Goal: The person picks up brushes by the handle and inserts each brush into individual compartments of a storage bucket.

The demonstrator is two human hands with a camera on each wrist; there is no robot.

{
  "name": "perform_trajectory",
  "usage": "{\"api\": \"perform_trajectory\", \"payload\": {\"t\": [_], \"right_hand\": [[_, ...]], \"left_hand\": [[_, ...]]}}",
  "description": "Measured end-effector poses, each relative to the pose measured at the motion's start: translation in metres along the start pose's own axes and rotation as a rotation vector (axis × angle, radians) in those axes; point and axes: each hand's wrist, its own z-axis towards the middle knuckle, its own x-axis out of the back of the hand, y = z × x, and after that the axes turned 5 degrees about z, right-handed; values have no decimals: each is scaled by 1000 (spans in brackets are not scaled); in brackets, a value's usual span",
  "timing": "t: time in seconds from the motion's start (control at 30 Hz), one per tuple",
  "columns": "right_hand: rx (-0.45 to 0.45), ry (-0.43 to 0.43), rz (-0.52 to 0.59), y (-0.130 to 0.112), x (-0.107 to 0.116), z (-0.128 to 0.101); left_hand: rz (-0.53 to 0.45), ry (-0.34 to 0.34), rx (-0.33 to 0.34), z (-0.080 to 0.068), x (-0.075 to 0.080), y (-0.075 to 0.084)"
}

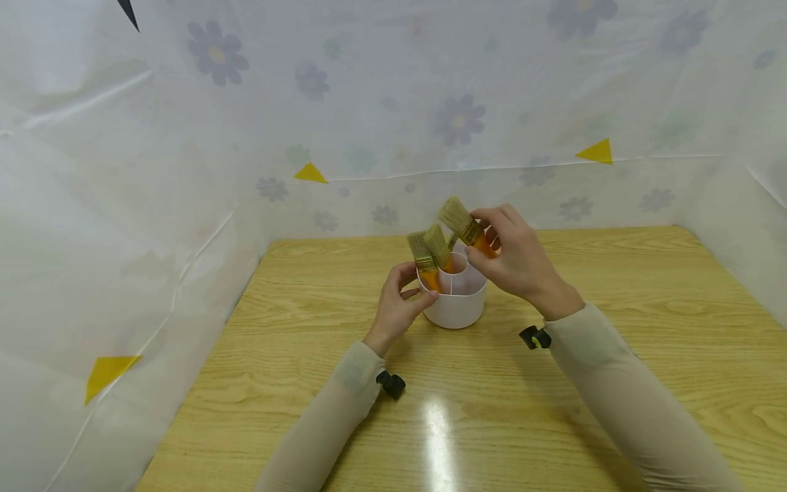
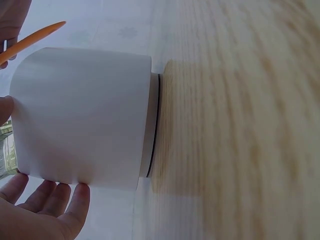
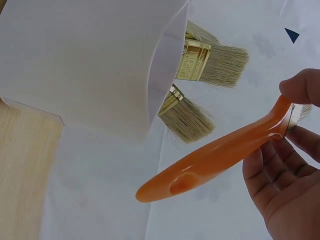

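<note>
Three paintbrushes with orange handles and pale bristles are in play around one white holder (image 1: 455, 304), a round divided cup that stands near the middle of the wooden worktop (image 1: 615, 383). Two brushes (image 1: 429, 256) stand in the holder's left compartments, handles down and bristles up, leaning toward the left. The third brush (image 1: 466, 229) is above the holder's rim, tilted with its bristles up and to the left, pinched near the ferrule between the thumb and fingers of the right hand (image 1: 519, 263); the right wrist view shows its orange handle (image 3: 215, 160) pointing down toward the holder's mouth, apart from the two standing brushes. The left hand (image 1: 399, 307) rests against the holder's left wall, fingers loosely extended along the side and thumb near the rim, steadying rather than gripping. The holder's right compartments show no brush, though the right hand covers part of them. A white flowered sheet (image 1: 393, 123) with yellow triangle marks rises just behind the holder and along the worktop's left edge. Bare wood lies in front of and to the right of the holder.
</note>
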Motion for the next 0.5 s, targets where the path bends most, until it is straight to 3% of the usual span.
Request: {"api": "perform_trajectory", "payload": {"t": [0.5], "right_hand": [[48, 68, 60, -4, -5, 5]], "left_hand": [[11, 11, -16, 0, -1, -1]]}}
